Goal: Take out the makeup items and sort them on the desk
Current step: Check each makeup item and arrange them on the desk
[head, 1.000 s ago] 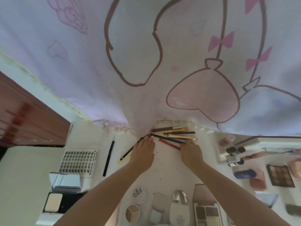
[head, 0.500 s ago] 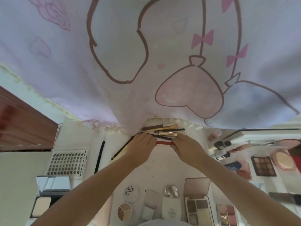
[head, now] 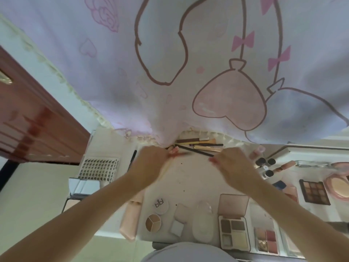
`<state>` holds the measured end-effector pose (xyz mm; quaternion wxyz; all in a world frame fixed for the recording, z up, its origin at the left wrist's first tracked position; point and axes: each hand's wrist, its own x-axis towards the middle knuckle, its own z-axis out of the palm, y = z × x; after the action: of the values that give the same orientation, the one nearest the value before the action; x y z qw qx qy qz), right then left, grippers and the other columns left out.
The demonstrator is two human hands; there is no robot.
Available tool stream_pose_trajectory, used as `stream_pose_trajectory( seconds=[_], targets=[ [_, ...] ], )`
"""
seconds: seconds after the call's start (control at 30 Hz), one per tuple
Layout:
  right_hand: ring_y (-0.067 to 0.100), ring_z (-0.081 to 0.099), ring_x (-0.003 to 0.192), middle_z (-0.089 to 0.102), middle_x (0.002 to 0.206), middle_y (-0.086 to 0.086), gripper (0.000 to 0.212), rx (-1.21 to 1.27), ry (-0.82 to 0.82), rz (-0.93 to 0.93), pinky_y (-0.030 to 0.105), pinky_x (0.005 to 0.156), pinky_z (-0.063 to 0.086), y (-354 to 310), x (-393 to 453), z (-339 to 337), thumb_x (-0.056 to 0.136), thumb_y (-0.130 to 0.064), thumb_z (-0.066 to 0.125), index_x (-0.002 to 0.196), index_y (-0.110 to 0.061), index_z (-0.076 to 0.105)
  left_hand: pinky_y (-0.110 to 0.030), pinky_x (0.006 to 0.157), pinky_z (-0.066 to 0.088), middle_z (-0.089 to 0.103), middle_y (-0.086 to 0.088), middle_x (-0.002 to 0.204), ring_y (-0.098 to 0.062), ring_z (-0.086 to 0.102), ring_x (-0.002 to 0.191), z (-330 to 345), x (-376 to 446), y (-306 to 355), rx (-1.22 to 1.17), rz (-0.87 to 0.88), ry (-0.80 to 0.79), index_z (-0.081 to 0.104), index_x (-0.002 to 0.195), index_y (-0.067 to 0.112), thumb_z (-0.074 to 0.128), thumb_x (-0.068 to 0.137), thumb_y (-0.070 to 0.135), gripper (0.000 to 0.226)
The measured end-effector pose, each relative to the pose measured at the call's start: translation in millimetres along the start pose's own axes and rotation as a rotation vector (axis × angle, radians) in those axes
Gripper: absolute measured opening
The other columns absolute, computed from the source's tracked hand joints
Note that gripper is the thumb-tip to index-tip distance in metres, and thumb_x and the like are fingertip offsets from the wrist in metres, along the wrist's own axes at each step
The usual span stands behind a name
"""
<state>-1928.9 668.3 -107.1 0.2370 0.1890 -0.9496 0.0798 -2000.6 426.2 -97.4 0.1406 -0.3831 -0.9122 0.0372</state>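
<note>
My left hand (head: 151,163) grips a red pencil (head: 179,154), which is blurred by motion and points right. My right hand (head: 234,165) is a hand's width to the right with its fingers curled in. A small red piece (head: 213,162) shows at its fingertips, too blurred to name. Just behind both hands, a bundle of brushes and pencils (head: 200,143) lies at the curtain's hem, along with a gold tube (head: 207,148) and a long black pencil (head: 196,151). All of it rests on the white desk (head: 188,178).
A lash tray (head: 98,168) and black pencil (head: 133,157) lie left. Near me are a peach tube (head: 130,218), round pots (head: 153,222), sponges (head: 202,222) and an open palette (head: 233,229). Small bottles (head: 264,165), a dark palette (head: 313,191) and a compact (head: 338,186) lie right. A printed curtain (head: 188,63) hangs behind.
Both hands held the red pencil between them half a second ago. They have now pulled apart, and the pencil has gone left with my left hand.
</note>
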Motion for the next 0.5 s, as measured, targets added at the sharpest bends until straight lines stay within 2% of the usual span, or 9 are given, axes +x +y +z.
stream_pose_trajectory(
  seconds=[0.03,0.07,0.1,0.13,0.2,0.27,0.3,0.4,0.5],
  targets=[
    [0.013,0.053,0.052,0.058,0.052,-0.001,0.069,0.003,-0.001,0.047,0.017,0.060,0.031,10.1,-3.7,-6.8,0.101,-0.031,0.014,0.064,-0.011,0.068,-0.025,0.042,0.047,0.059,-0.004,0.053,-0.022,0.058,0.044,-3.2,-7.5,-15.6,-0.045,-0.107,0.011,0.061,0.065,0.008,0.053,0.084,0.007,0.021],
    [0.016,0.055,0.049,0.059,0.052,0.001,0.068,0.027,0.027,0.093,0.016,0.060,0.028,17.2,-5.8,-12.6,0.101,-0.035,0.015,0.065,-0.010,0.068,-0.023,0.036,0.042,0.052,-0.004,0.045,-0.021,0.051,0.035,-3.0,-16.6,-29.5,-0.102,-0.152,0.053,0.055,0.058,0.007,0.046,0.091,0.015,0.036],
    [0.016,0.055,0.050,0.059,0.054,0.002,0.066,0.055,0.048,0.106,0.017,0.061,0.027,19.1,-3.9,-14.8,0.100,-0.036,0.018,0.067,-0.008,0.068,-0.020,0.035,0.037,0.048,-0.003,0.042,-0.020,0.045,0.031,-1.1,-24.4,-38.7,-0.111,-0.158,0.103,0.051,0.055,0.008,0.029,0.099,0.024,0.051],
    [0.013,0.053,0.054,0.061,0.057,0.003,0.062,0.080,0.056,0.086,0.019,0.062,0.029,17.5,0.6,-12.6,0.100,-0.036,0.022,0.070,-0.006,0.068,-0.020,0.037,0.036,0.047,-0.001,0.042,-0.019,0.044,0.032,1.9,-29.0,-41.4,-0.091,-0.131,0.140,0.048,0.058,0.010,0.015,0.101,0.028,0.057],
    [0.010,0.048,0.062,0.063,0.063,0.004,0.050,0.168,0.044,0.009,0.022,0.065,0.035,2.3,18.5,-2.4,0.096,-0.034,0.034,0.076,-0.005,0.070,-0.019,0.042,0.035,0.048,0.001,0.045,-0.017,0.044,0.036,3.1,-29.3,-31.7,-0.014,-0.058,0.228,0.040,0.069,0.015,0.012,0.100,0.026,0.043],
    [0.016,0.055,0.060,0.063,0.066,0.005,0.042,0.259,0.016,-0.032,0.022,0.063,0.038,-16.1,35.8,7.5,0.093,-0.032,0.041,0.080,-0.005,0.071,-0.021,0.046,0.032,0.048,0.003,0.047,-0.015,0.043,0.039,3.2,-26.4,-21.7,0.040,-0.028,0.259,0.032,0.072,0.018,0.026,0.095,0.022,0.024],
    [0.019,0.057,0.057,0.062,0.066,0.006,0.038,0.280,0.004,-0.032,0.023,0.063,0.039,-19.5,41.7,10.6,0.090,-0.029,0.044,0.080,-0.004,0.070,-0.021,0.047,0.031,0.048,0.003,0.047,-0.015,0.043,0.039,2.1,-24.7,-21.4,0.027,-0.045,0.263,0.032,0.072,0.018,0.027,0.094,0.021,0.023],
    [0.023,0.058,0.056,0.061,0.066,0.008,0.032,0.322,0.001,-0.006,0.025,0.063,0.040,-24.2,51.5,14.1,0.086,-0.023,0.046,0.080,-0.002,0.069,-0.018,0.044,0.032,0.047,0.001,0.047,-0.016,0.042,0.038,3.6,-34.6,-25.8,-0.018,-0.110,0.319,0.034,0.073,0.016,0.012,0.100,0.024,0.036],
    [0.024,0.059,0.056,0.062,0.066,0.009,0.032,0.344,-0.029,-0.049,0.025,0.060,0.042,-36.0,62.5,16.9,0.085,-0.023,0.046,0.079,-0.001,0.069,-0.019,0.043,0.032,0.047,0.000,0.046,-0.017,0.043,0.038,4.3,-44.8,-23.7,-0.003,-0.112,0.293,0.034,0.073,0.015,0.030,0.094,0.020,0.022]
  ],
)
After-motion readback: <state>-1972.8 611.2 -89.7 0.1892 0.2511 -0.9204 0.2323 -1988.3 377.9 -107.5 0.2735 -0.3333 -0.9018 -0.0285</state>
